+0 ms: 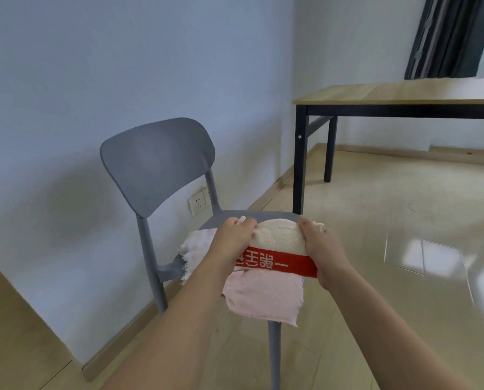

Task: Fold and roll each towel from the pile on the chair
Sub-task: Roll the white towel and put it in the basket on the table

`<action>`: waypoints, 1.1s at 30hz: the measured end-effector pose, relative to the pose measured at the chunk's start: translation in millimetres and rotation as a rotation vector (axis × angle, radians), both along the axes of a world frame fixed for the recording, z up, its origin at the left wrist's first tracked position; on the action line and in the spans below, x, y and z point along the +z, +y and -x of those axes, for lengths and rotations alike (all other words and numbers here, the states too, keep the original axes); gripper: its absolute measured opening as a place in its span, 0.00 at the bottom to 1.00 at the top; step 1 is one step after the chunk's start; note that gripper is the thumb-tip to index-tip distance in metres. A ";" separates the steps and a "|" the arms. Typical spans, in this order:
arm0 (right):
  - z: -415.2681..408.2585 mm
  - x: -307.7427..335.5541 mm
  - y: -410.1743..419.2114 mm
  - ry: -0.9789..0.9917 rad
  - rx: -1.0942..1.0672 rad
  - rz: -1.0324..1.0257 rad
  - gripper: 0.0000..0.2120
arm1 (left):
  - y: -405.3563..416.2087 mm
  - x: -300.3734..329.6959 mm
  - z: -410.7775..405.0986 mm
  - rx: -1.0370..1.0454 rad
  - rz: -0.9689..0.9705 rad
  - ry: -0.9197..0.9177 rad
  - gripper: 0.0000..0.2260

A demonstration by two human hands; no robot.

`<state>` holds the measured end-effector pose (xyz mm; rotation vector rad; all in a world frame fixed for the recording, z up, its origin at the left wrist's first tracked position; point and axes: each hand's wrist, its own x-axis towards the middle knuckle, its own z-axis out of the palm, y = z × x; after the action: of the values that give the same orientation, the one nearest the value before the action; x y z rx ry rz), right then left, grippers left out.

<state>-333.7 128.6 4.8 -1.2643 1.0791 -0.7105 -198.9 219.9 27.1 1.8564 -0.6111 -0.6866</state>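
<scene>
A grey plastic chair [156, 164] stands by the wall. On its seat lies a pale pink towel [263, 299] that hangs over the front edge. On top of it is a cream towel [277, 237] with a red band bearing white characters, bunched into a rounded hump. My left hand [232, 237] grips the cream towel's left end with curled fingers. Gripping its right end is my right hand [322, 246]. Both hands are at the far side of the hump, over the seat.
A wooden table [404, 94] with black legs stands to the right of the chair. A wall socket [198, 205] sits low behind the chair. Glossy floor spreads to the right. A dark curtain [449, 35] hangs at the top right.
</scene>
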 end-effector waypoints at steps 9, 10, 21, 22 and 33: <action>11.8 28.7 -17.1 0.068 -0.038 -0.008 0.20 | -12.7 12.5 17.2 0.097 0.050 -0.356 0.14; 8.2 27.3 -24.1 0.081 -0.037 -0.009 0.20 | -19.8 10.6 13.8 0.097 0.033 -0.389 0.15; -41.4 -15.3 -192.7 0.325 -0.072 0.188 0.20 | -187.7 -39.4 -38.2 -0.053 -0.128 -0.494 0.18; -41.4 -16.8 -203.8 0.332 -0.074 0.167 0.21 | -198.1 -39.5 -38.2 -0.072 -0.136 -0.448 0.17; 8.3 234.9 -249.1 0.423 -0.136 -0.052 0.09 | -249.2 210.0 -2.2 -0.257 -0.233 -0.354 0.13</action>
<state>-342.0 -120.4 239.7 -1.3379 1.5300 -0.5218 -196.7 -29.4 237.1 2.1611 -1.0499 -0.6171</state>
